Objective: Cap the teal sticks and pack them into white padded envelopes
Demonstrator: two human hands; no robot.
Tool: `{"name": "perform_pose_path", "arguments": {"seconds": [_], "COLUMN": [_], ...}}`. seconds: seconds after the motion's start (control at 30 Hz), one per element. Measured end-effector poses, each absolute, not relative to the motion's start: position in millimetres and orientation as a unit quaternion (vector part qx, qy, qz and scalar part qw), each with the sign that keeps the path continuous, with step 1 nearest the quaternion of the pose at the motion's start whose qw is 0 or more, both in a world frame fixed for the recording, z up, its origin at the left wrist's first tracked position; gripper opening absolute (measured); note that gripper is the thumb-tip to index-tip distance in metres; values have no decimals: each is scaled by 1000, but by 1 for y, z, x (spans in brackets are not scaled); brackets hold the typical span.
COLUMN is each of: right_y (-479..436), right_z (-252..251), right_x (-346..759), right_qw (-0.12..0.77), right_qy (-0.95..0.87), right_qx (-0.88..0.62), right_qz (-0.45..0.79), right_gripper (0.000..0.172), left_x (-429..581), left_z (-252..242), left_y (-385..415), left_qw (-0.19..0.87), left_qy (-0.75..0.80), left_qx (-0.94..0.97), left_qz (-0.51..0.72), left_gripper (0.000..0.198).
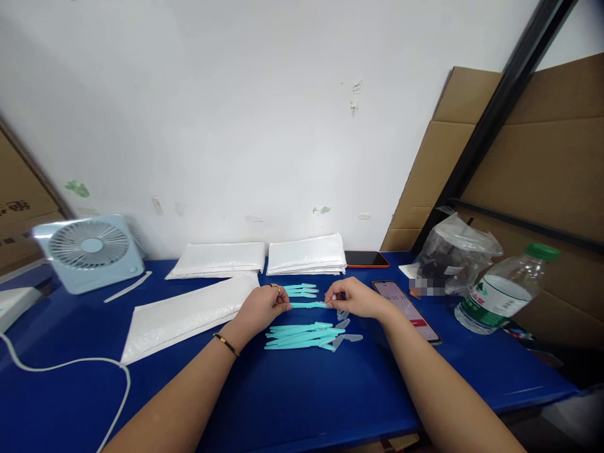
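Note:
A teal eyebrow razor (306,305) is stretched between my two hands, low over the blue table. My left hand (264,306) pinches its handle end. At its blade end, the fingers of my right hand (356,297) are closed; a clear cap may be between them, but the fingertips cover it. Several teal eyebrow razors (299,338) lie in a loose pile nearer to me, handles to the left. Translucent blade caps (353,338) lie at the pile's right end. Beyond my hands rests a smaller row of teal razors (302,290), partly hidden by my left hand.
White padded envelopes (189,314) lie on the left, with stacks (306,255) along the wall. A fan (92,251) and a white cable (70,360) are further left. On the right are a phone (410,314), a bagged drink cup (453,251) and a bottle (504,292).

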State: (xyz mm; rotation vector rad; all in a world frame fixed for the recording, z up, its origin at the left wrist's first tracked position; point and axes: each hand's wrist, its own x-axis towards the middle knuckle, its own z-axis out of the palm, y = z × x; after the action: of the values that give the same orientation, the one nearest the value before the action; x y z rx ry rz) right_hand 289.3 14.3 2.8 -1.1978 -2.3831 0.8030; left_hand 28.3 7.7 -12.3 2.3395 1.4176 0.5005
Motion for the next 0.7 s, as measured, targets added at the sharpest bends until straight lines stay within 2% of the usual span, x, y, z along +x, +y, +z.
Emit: {"name": "perform_pose_path", "arguments": {"seconds": [0.1,0.2,0.37,0.57,0.7], "right_y": [15,17,17,16,15], "right_z": [1,4,11,12,12], "right_x": [286,295,311,309,311], "right_qw": [203,185,98,89,104], "right_qy": [-845,-855,-865,-842,-830], "right_qx": [-428,-433,-447,-478,-460], "right_qz": [248,217,204,235,299], "right_gripper": [19,20,16,8,14], "left_x": [30,31,36,40,40], "left_z": [-10,-9,-6,-6,-4], "left_y": [7,4,-7,-11,-12], "left_qw": [137,102,185,212,237], "left_qy": [508,503,431,466,464], "left_qx": [828,824,870,851,846], "left_qz": [195,240,151,121,108], "left_gripper": [14,18,22,27,28]}}
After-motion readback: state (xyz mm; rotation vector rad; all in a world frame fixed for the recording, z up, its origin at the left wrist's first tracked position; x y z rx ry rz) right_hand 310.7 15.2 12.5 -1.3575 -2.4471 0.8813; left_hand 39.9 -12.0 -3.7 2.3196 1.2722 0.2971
